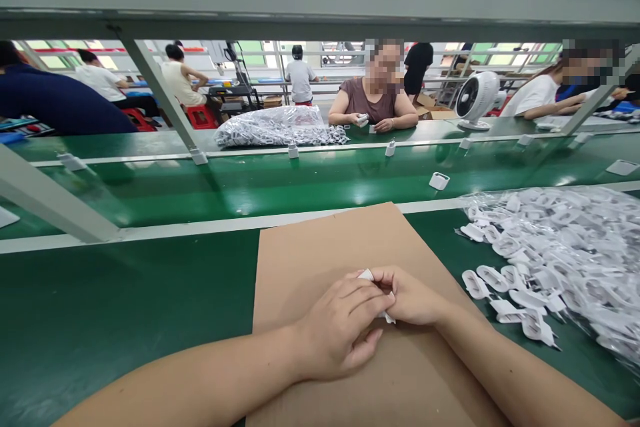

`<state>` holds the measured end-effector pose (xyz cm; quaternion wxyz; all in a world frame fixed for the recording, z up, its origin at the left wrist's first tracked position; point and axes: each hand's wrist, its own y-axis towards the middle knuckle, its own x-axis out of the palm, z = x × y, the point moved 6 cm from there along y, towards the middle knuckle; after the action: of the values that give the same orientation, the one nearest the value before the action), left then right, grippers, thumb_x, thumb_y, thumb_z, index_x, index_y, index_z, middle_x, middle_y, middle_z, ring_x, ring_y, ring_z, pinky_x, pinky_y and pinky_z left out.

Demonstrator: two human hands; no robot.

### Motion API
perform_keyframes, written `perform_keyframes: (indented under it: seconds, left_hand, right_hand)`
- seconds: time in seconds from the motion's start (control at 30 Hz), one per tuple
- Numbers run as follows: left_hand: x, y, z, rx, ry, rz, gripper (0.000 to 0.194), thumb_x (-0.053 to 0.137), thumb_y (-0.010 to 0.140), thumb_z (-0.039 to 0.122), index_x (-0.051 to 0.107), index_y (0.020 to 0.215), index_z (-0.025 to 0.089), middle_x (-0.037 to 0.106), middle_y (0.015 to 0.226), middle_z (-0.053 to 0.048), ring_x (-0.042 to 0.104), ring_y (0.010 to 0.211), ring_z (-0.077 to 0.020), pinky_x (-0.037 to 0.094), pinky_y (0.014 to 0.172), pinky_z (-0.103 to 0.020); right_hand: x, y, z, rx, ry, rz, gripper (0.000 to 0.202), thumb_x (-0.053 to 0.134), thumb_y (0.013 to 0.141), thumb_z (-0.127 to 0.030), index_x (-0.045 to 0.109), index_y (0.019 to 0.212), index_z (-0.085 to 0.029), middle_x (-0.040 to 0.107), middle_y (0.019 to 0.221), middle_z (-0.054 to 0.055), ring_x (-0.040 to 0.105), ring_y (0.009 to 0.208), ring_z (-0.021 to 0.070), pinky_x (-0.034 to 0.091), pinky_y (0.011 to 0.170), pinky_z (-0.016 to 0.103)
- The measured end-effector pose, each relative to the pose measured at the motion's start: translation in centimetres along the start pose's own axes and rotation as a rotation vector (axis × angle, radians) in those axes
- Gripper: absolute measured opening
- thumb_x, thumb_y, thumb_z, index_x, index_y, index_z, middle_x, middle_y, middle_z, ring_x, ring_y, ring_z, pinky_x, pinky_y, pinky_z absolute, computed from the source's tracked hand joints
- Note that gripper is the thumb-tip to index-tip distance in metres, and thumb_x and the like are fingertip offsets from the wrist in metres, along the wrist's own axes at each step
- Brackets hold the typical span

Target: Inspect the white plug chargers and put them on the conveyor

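Both hands meet over a sheet of brown cardboard lying on the green worktable. Between them is a small white plastic piece, mostly covered by fingers; only its upper corner and a lower edge show, so its exact kind is hidden. My left hand lies over the piece from the left, fingers curved around it. From the right, my right hand grips the same piece with bent fingers. Right of the cardboard, white plug parts with oval faces and pins lie in a heap, the nearest ones loose.
A clear plastic bag lies around the heap. Beyond a white rail runs a green belt carrying spaced white plug housings. Slanted metal posts and an overhead beam frame the bench. Across sits a co-worker beside a fan.
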<state>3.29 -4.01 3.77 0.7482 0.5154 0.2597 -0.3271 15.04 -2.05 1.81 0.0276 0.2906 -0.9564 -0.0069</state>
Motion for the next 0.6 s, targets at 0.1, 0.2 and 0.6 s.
perform_keyframes:
  seconds: [0.1, 0.2, 0.6]
  left_hand:
    - [0.0, 0.0, 0.0, -0.006, 0.000, -0.019, 0.041, 0.059, 0.092, 0.015, 0.053, 0.132, 0.016, 0.072, 0.118, -0.010, 0.065, 0.116, -0.0230, 0.046, 0.115, -0.045]
    - [0.1, 0.0, 0.0, -0.013, 0.001, -0.037, 0.040, 0.059, 0.092, 0.015, 0.053, 0.131, 0.016, 0.071, 0.119, -0.009, 0.065, 0.117, -0.0223, 0.045, 0.117, -0.045]
    - [0.1, 0.1, -0.2, -0.018, 0.024, 0.014, 0.043, 0.060, 0.092, 0.014, 0.051, 0.134, 0.018, 0.071, 0.120, -0.009, 0.063, 0.119, -0.0236, 0.038, 0.122, -0.049]
  right_hand:
    - [0.1, 0.0, 0.0, 0.001, 0.001, -0.002, 0.021, 0.058, 0.073, -0.009, 0.074, 0.082, -0.019, 0.075, 0.092, 0.000, 0.068, 0.091, 0.0170, 0.052, 0.087, 0.031]
    - [0.0, 0.1, 0.0, 0.008, -0.002, 0.006, 0.019, 0.058, 0.074, -0.010, 0.073, 0.081, -0.019, 0.074, 0.090, 0.000, 0.066, 0.088, 0.0159, 0.051, 0.087, 0.031]
    - [-1.0, 0.1, 1.2, 0.072, -0.050, 0.119, 0.014, 0.060, 0.066, -0.014, 0.067, 0.078, -0.018, 0.066, 0.076, -0.002, 0.053, 0.069, 0.0114, 0.040, 0.062, 0.023]
